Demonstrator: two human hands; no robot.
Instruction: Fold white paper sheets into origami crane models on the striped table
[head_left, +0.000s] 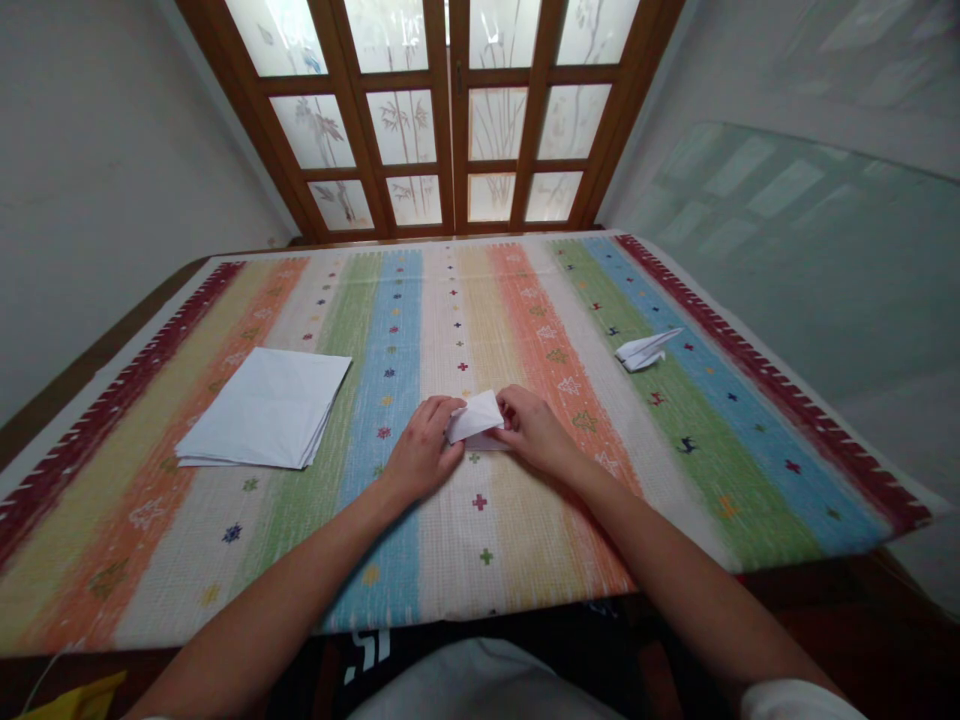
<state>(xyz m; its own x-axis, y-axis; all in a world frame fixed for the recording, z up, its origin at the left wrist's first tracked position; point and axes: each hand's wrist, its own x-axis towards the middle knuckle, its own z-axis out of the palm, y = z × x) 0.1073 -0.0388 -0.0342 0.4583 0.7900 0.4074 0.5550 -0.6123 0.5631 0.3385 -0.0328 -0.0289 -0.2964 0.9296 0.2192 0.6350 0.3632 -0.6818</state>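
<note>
A small folded sheet of white paper (477, 414) lies between my two hands over the middle of the striped tablecloth (480, 540). My left hand (421, 447) pinches its left edge between thumb and fingers. On the opposite side, my right hand (531, 425) grips the right edge, with its fingers curled and partly hiding the corner. An upper flap covers most of a lower layer, which shows along the near edge. The finer creases are too small to make out.
A stack of white paper sheets (262, 410) rests to the left on the cloth. Towards the right lies a folded white paper piece (646, 350) with a long pointed end. Wooden doors with glass panes (450, 120) stand beyond the table.
</note>
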